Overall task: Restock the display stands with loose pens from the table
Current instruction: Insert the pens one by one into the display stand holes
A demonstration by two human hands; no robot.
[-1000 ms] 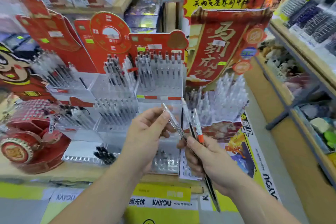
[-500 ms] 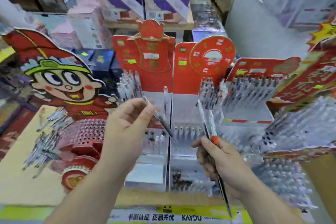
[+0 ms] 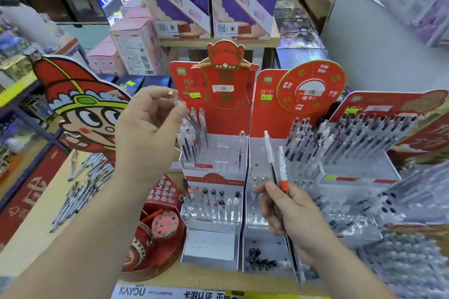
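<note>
You had one clear pen (image 3: pixel 179 104) pinched between the thumb and forefinger of your left hand (image 3: pixel 145 136), its tip slanting down toward the standing pens (image 3: pixel 192 145) in the top tier of the left display stand (image 3: pixel 226 126). Your right hand (image 3: pixel 296 221) was curled round two spare pens (image 3: pixel 269 153), held upright just in front of the neighbouring stand (image 3: pixel 264 116). I'd judge you were mid-insert: the next move called for lining the tip over a free hole and lowering it straight. Right of your left fingertips, most of that tier stood unfilled, apart from a lone pen (image 3: pixel 241 148) near its far edge. The loose pens (image 3: pixel 82 177) lay on the table (image 3: pixel 31 245), well left of your left wrist.
</note>
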